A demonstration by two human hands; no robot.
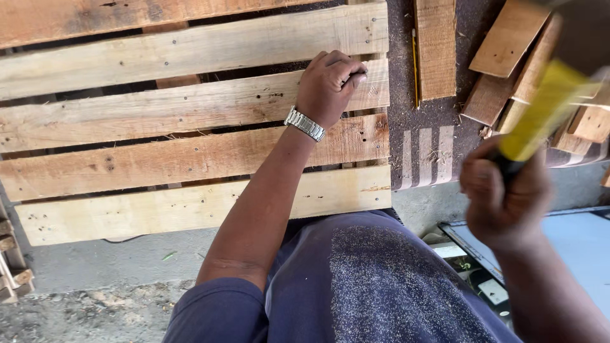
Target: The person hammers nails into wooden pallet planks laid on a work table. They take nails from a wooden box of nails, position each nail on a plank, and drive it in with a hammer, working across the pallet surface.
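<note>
Careful, left hand pinches something small on pallet slat; right hand fisted round blurred yellow-handled tool, a mis-swing could hit fingers

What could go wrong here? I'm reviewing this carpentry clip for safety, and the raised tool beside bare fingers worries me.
1. The left hand pinches something small on the pallet; a strike from the yellow-handled tool in the right hand might hit the fingers.
2. The tool is blurred, mid-swing, so aim may be off.
3. Loose wood offcuts nearby could likely shift if bumped.
</note>
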